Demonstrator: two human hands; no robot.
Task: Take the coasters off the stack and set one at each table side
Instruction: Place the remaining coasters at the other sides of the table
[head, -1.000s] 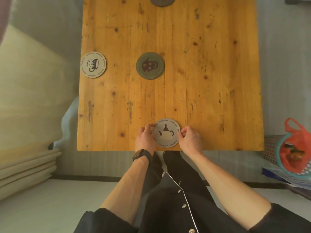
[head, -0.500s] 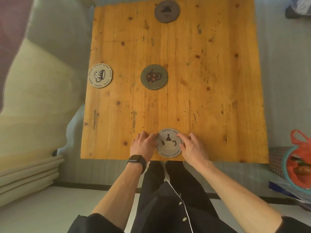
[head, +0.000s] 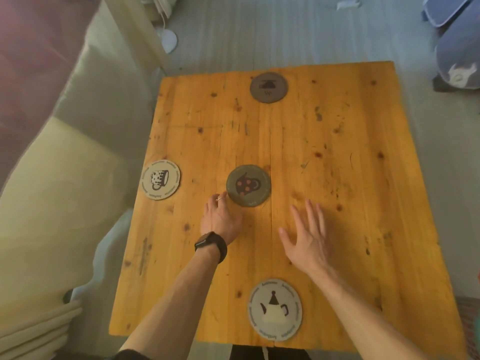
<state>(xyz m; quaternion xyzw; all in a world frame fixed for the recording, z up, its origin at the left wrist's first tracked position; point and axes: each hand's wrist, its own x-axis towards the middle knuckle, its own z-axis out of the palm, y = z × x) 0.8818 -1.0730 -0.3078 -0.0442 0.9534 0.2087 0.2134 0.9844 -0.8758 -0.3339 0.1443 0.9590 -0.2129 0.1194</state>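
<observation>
Your left hand (head: 220, 219) reaches toward the tabletop's (head: 337, 178) centre, fingers curled together and touching the near-left rim of the dark teapot coaster (head: 248, 185) lying there. Your right hand (head: 309, 237) hovers just right of it, fingers spread, holding nothing. A pale teapot coaster (head: 274, 309) lies at the near edge, a mug coaster (head: 160, 183) at the left edge, a brown coaster (head: 269, 87) at the far edge.

table (head: 337, 178): teapot coaster (head: 274, 309) near edge | mug coaster (head: 161, 180) left edge | far coaster (head: 269, 87) far edge | centre coaster (head: 248, 185) middle
</observation>
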